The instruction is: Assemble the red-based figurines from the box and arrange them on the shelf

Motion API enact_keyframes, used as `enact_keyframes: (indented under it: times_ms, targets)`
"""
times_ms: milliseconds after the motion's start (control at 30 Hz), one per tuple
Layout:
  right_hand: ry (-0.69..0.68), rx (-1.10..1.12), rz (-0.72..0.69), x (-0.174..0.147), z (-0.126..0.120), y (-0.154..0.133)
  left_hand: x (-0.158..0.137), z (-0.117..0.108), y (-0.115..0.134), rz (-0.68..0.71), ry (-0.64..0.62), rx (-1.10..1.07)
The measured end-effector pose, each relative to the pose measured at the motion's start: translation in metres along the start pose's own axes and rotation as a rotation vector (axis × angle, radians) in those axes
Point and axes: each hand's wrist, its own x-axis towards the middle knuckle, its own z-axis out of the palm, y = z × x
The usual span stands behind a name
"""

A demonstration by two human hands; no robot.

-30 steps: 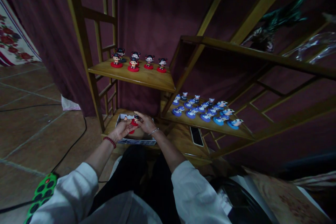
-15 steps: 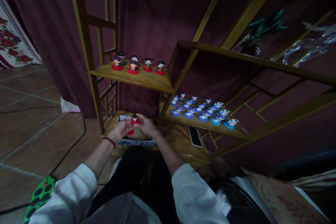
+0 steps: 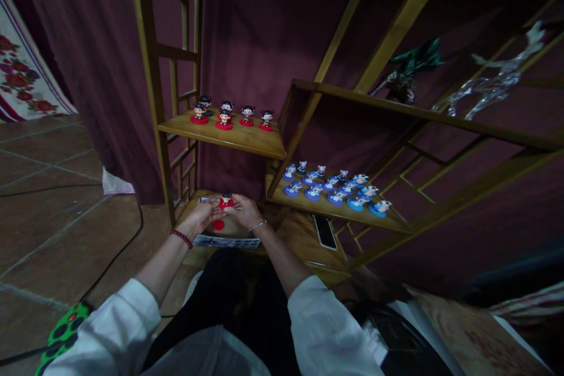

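Observation:
Between the fingers of both hands is a small red figurine with dark hair, held upright over an open box. My left hand grips its left side, closed. From the other side my right hand pinches it, closed too. Inside the box, a red round disc lies below the hands. The hands cover part of the box's far side. Several black-haired figurines on red bases stand on the wooden shelf above.
On the lower right shelf are several blue and purple figurines. A phone lies on the bottom board. A clear deer-shaped ornament and a green ornament stand higher up. A black cable crosses the tiled floor at left.
The view has shifted slightly, so the shelves appear a little lower and the right-hand ones further left. Both hands keep hold of the red figurine; the red disc below shows more fully.

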Motion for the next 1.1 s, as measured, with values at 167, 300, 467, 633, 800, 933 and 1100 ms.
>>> enact_keyframes:
  times_ms: [167, 300, 467, 633, 800, 933, 1100]
  targets:
    - [-0.006, 0.057, 0.009, -0.002, -0.004, -0.01, -0.008, 0.002, 0.009, 0.006, 0.011, 0.032]
    - [0.012, 0.094, 0.015, -0.003, -0.006, -0.017, -0.014, 0.003, 0.017, 0.049, -0.002, 0.039]
    - [0.027, 0.09, 0.024, -0.002, -0.011, -0.034, -0.026, 0.005, 0.03, 0.119, -0.013, 0.046]
    - [0.005, 0.095, 0.025, -0.002, -0.018, -0.054, -0.04, 0.006, 0.045, 0.153, -0.075, 0.122]
    - [0.007, 0.178, 0.005, -0.001, -0.026, -0.069, -0.05, 0.007, 0.056, 0.199, -0.153, 0.196]
    - [0.044, 0.153, 0.002, 0.0, -0.031, -0.079, -0.06, 0.011, 0.065, 0.27, -0.203, 0.293]
    - [0.044, 0.186, -0.03, 0.001, -0.037, -0.088, -0.066, 0.016, 0.073, 0.316, -0.194, 0.347]
